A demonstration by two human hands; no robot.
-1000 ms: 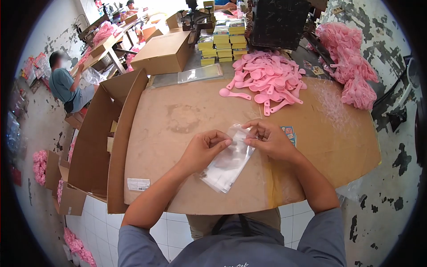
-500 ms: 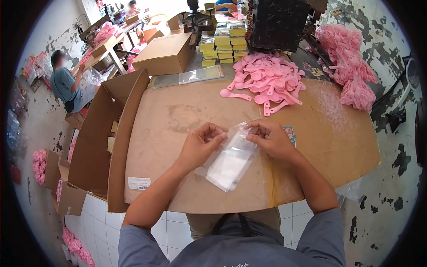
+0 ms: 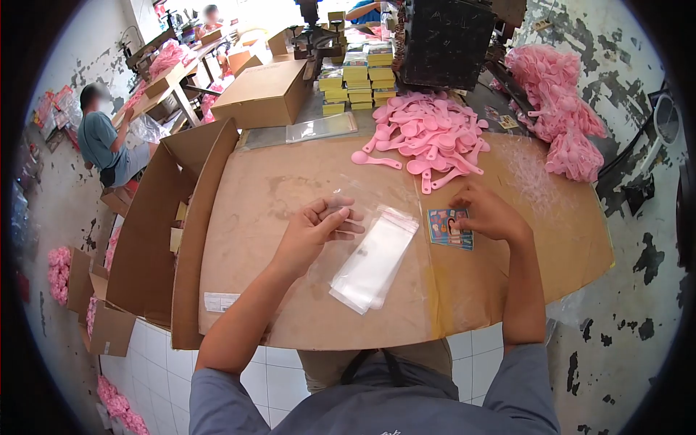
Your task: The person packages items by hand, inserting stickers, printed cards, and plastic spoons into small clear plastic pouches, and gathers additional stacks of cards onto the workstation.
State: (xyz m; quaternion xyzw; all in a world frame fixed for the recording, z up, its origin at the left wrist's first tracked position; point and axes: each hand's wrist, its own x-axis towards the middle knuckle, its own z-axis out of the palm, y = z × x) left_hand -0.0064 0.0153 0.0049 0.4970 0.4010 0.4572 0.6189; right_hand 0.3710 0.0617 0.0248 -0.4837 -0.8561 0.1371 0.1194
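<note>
My left hand (image 3: 322,226) pinches a thin clear plastic bag (image 3: 319,262), which is hard to make out against the cardboard. Right of it, a fanned stack of clear plastic bags (image 3: 375,262) lies flat on the tabletop. My right hand (image 3: 491,214) is over a small blue printed card (image 3: 444,230), thumb and fingertips on it. Other cards may lie beneath; I cannot tell. Beyond both hands is a heap of pink plastic spoons (image 3: 435,138), with one loose pink spoon (image 3: 377,160) at its left edge.
An open cardboard box (image 3: 190,239) stands along the left edge. At the back are a closed carton (image 3: 261,93), stacked yellow-edged cards (image 3: 357,76) and a black box-shaped object (image 3: 444,43). Bagged pink spoons (image 3: 554,94) sit at right. A person (image 3: 104,138) sits at far left.
My hands have moved apart. My right hand has left the bags and reached right onto the printed card. The bag stack now lies on the cardboard, while my left hand keeps one bag.
</note>
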